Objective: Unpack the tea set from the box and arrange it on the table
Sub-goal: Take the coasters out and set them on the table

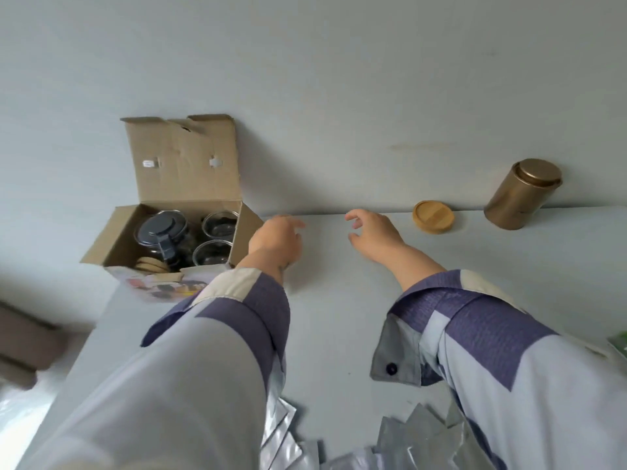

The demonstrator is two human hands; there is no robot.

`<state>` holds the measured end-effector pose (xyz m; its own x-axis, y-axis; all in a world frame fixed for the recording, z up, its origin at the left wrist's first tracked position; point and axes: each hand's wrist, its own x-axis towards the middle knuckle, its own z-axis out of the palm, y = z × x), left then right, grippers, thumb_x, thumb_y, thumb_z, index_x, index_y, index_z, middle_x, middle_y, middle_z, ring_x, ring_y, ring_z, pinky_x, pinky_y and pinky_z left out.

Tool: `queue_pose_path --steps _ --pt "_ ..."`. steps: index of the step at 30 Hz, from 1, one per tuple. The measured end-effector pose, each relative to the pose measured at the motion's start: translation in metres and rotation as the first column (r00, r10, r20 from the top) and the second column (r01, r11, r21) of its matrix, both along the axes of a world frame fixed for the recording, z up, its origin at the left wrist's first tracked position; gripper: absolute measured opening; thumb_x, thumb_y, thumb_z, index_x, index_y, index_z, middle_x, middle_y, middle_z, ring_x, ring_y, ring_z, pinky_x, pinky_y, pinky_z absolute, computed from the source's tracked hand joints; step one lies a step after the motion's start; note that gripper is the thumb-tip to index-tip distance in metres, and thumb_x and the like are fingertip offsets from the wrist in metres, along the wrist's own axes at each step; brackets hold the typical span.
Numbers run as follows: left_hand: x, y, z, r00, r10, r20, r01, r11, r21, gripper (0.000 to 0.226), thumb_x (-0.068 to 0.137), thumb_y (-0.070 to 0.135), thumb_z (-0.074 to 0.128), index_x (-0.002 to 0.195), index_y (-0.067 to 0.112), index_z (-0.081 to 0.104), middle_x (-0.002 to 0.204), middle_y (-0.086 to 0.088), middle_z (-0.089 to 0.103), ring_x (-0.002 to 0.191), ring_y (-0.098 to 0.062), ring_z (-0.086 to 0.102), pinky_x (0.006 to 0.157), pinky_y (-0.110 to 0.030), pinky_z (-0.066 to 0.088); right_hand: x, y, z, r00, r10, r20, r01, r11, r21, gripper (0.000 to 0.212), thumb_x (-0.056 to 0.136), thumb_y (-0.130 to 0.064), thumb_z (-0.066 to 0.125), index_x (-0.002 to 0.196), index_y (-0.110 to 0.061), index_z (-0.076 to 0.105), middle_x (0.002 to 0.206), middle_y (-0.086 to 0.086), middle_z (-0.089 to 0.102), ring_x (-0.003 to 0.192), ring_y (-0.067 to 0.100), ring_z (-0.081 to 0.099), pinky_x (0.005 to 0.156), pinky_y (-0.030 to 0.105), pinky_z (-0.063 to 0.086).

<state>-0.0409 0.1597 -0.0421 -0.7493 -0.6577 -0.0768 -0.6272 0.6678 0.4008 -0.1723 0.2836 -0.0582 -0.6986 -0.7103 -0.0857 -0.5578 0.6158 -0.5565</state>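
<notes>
Plainly, your unpacking is barely begun. Your cardboard box (176,232) sits at the table's far left corner against the wall, flap raised, and most of the set remains inside: a glass teapot (161,237) with a dark lid and handle, two clear glass cups (219,225), and a small stack of pale wooden discs (151,265) at the box's near edge. One round wooden coaster (433,217) already lies flat at the far edge of the table (339,300), right of centre. A brass-coloured metal tin (522,195), cylindrical and smooth with a fitted lid, stands further right along the same edge; whether it came from the box cannot be told.

Your left hand (276,240) hangs just beside the box's right wall, fingers loosely curled, holding nothing. Your right hand (373,234) hovers near the far edge, fingers spread and relaxed, likewise empty.

Crinkled silver foil packets (407,442) lie at the near edge. Teapot, cups and discs are all still to be lifted out and arranged.
</notes>
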Motion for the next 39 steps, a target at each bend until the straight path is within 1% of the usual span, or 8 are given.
queue_pose_path --steps 5,8,12,18,21,26,29,39 --pt "0.090 -0.061 0.025 0.979 0.150 -0.140 -0.165 0.980 -0.107 0.038 0.091 0.011 0.046 0.125 0.023 0.059 0.134 -0.001 0.051 0.116 -0.025 0.053 0.092 -0.040 0.048 0.081 -0.065 0.025 0.989 0.148 -0.010 -0.149 0.986 -0.074 0.033 0.091 -0.011 0.054 0.123 -0.018 0.058 0.123 0.006 0.061 0.113 0.023 0.057 0.095 0.032 0.046" --pt "0.140 -0.094 0.020 0.962 0.251 -0.106 -0.263 0.958 -0.113 0.050 0.088 0.007 0.046 0.137 0.019 0.046 0.144 -0.001 0.040 0.131 -0.024 0.038 0.103 -0.043 0.041 0.127 -0.100 0.034 0.969 0.243 -0.048 -0.246 0.965 -0.094 0.028 0.092 -0.010 0.054 0.117 -0.017 0.063 0.117 0.003 0.064 0.108 0.021 0.058 0.089 0.026 0.043" --pt "0.193 -0.129 0.008 0.930 0.364 -0.055 -0.367 0.926 -0.091 0.052 0.094 0.018 0.042 0.144 0.013 0.033 0.151 -0.002 0.031 0.138 -0.024 0.029 0.107 -0.043 0.034 0.176 -0.142 0.033 0.949 0.310 -0.062 -0.315 0.943 -0.110 0.025 0.093 -0.015 0.054 0.113 -0.023 0.066 0.109 -0.003 0.065 0.096 0.015 0.059 0.089 0.032 0.051" --pt "0.220 -0.148 -0.004 0.929 0.371 0.010 -0.371 0.927 0.057 0.039 0.100 0.030 0.036 0.132 0.009 0.041 0.126 -0.015 0.055 0.114 -0.033 0.052 0.092 -0.042 0.045 0.233 -0.190 0.026 0.930 0.360 -0.069 -0.366 0.922 -0.123 0.030 0.094 -0.010 0.053 0.122 -0.012 0.063 0.120 0.008 0.065 0.109 0.022 0.060 0.096 0.032 0.049" --pt "0.219 -0.147 -0.009 0.920 0.391 -0.025 -0.388 0.918 0.086 0.038 0.099 0.030 0.038 0.133 0.012 0.044 0.121 -0.013 0.059 0.110 -0.032 0.055 0.090 -0.041 0.048 0.245 -0.214 0.022 0.927 0.362 -0.101 -0.367 0.930 -0.034 0.031 0.094 -0.010 0.054 0.123 -0.015 0.062 0.120 0.008 0.064 0.109 0.024 0.061 0.092 0.035 0.051" --pt "0.217 -0.156 -0.011 0.847 0.506 -0.161 -0.479 0.859 0.180 0.031 0.098 0.032 0.043 0.115 0.017 0.064 0.106 -0.011 0.067 0.096 -0.030 0.061 0.081 -0.035 0.051 0.248 -0.239 0.022 0.898 0.364 -0.247 -0.308 0.921 0.238 0.028 0.092 -0.008 0.055 0.120 -0.007 0.060 0.108 0.012 0.065 0.094 0.027 0.063 0.070 0.032 0.051" --pt "0.218 -0.163 -0.011 0.820 0.534 -0.203 -0.495 0.842 0.216 0.025 0.094 0.023 0.053 0.112 0.017 0.068 0.105 -0.009 0.069 0.095 -0.028 0.063 0.083 -0.034 0.053 0.253 -0.247 0.027 0.882 0.380 -0.279 -0.283 0.900 0.331 0.030 0.091 -0.001 0.052 0.120 -0.003 0.058 0.110 0.015 0.064 0.099 0.029 0.062 0.073 0.034 0.049" --pt "0.215 -0.169 -0.016 0.802 0.563 -0.199 -0.521 0.822 0.229 0.023 0.093 0.017 0.057 0.113 0.016 0.068 0.106 -0.010 0.069 0.095 -0.028 0.064 0.082 -0.032 0.051 0.253 -0.247 0.025 0.885 0.387 -0.260 -0.264 0.876 0.403 0.028 0.091 -0.004 0.052 0.118 -0.005 0.060 0.111 0.012 0.064 0.101 0.029 0.061 0.071 0.032 0.044"
